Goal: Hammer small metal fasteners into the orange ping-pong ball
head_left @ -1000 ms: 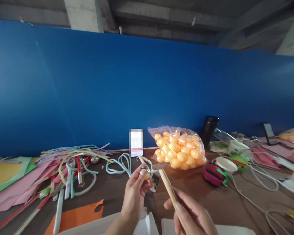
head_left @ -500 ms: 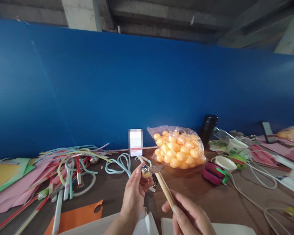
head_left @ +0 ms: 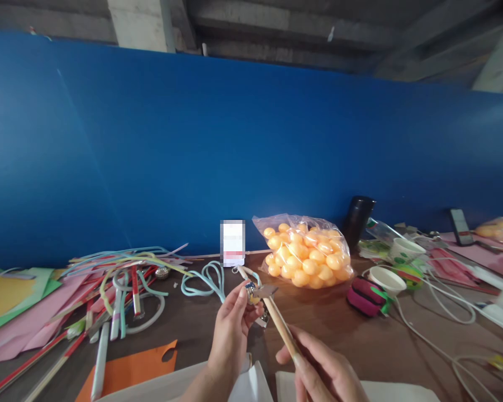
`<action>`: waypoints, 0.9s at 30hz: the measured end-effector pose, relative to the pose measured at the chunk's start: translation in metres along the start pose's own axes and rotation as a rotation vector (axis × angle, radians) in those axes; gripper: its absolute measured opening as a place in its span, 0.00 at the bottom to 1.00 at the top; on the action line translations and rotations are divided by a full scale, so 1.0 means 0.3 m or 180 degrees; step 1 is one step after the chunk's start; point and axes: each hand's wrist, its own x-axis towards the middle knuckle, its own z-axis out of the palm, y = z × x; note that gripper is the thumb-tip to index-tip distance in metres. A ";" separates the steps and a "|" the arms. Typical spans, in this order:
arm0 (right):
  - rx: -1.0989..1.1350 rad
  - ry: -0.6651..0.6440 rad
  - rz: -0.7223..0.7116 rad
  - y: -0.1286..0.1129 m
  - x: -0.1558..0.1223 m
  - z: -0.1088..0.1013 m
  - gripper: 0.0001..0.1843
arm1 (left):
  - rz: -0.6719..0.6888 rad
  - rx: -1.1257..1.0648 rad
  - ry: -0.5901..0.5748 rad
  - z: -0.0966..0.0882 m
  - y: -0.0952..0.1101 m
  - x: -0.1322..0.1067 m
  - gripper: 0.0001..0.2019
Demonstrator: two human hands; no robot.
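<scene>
One hammer [head_left: 279,321] nudged left, right hand [head_left: 322,371], one ball [head_left: 250,291], left hand [head_left: 230,335]

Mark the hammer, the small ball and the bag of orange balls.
hammer [head_left: 280,325]: head view, middle of its wooden handle.
small ball [head_left: 250,291]: head view, its shiny front.
bag of orange balls [head_left: 305,254]: head view, middle of the bag.

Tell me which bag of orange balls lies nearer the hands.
The full bag at mid-table, just beyond the hammer that the right hand holds; the other bag lies far off at the right edge.
</scene>
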 end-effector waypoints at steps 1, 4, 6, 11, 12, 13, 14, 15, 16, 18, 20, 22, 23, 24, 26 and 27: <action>-0.0008 -0.0008 0.0006 -0.001 0.000 0.001 0.29 | 0.0001 -0.0003 0.0001 -0.001 -0.001 -0.001 0.18; -0.0021 -0.0058 0.0065 -0.005 0.001 0.003 0.29 | 0.0041 -0.0007 0.0034 -0.004 -0.003 -0.002 0.17; 0.0007 -0.0022 0.0121 -0.007 0.002 0.003 0.28 | 0.0072 -0.0017 0.0045 -0.004 -0.003 -0.002 0.17; 0.0111 0.0012 0.0161 -0.009 0.004 0.002 0.28 | 0.0083 0.0027 -0.0018 -0.004 -0.001 -0.002 0.15; 0.0108 -0.0003 0.0179 -0.010 0.004 0.002 0.27 | 0.0082 0.0026 0.0003 -0.004 -0.001 -0.002 0.15; 0.0111 -0.0008 0.0204 -0.009 0.003 0.002 0.27 | 0.0084 0.0016 0.0020 -0.004 -0.001 -0.002 0.14; 0.0130 0.0002 0.0223 -0.009 0.002 0.002 0.26 | 0.0095 -0.0003 0.0031 -0.004 -0.001 -0.002 0.14; 0.0162 0.0027 0.0230 -0.009 0.002 0.002 0.26 | 0.0111 -0.0021 0.0023 -0.004 -0.001 -0.001 0.13; 0.0196 0.0054 0.0228 -0.009 0.001 0.002 0.26 | 0.0120 -0.0027 0.0000 -0.004 -0.002 -0.001 0.13; 0.0210 0.0076 0.0234 -0.009 0.001 0.003 0.26 | 0.0118 -0.0014 -0.0042 -0.004 -0.002 0.000 0.12; 0.0164 0.0053 0.0279 -0.010 0.003 0.003 0.27 | 0.0110 -0.0016 -0.0054 -0.004 -0.002 0.000 0.12; 0.0151 0.0044 0.0328 -0.011 0.005 0.003 0.27 | 0.0116 -0.0055 -0.0024 -0.005 -0.002 0.002 0.12; 0.0183 0.0054 0.0327 -0.012 0.005 0.002 0.27 | 0.0119 -0.0083 -0.0007 -0.006 -0.003 0.003 0.12; 0.0237 0.0070 0.0310 -0.013 0.006 0.000 0.27 | 0.0116 -0.0113 0.0005 -0.007 -0.003 0.004 0.12; 0.0342 0.0089 0.0245 -0.014 0.006 -0.005 0.26 | 0.0089 -0.0166 0.0022 -0.010 -0.005 0.007 0.12; 0.0376 0.0090 0.0215 -0.013 0.006 -0.008 0.25 | 0.0071 -0.0194 0.0031 -0.012 -0.006 0.008 0.11</action>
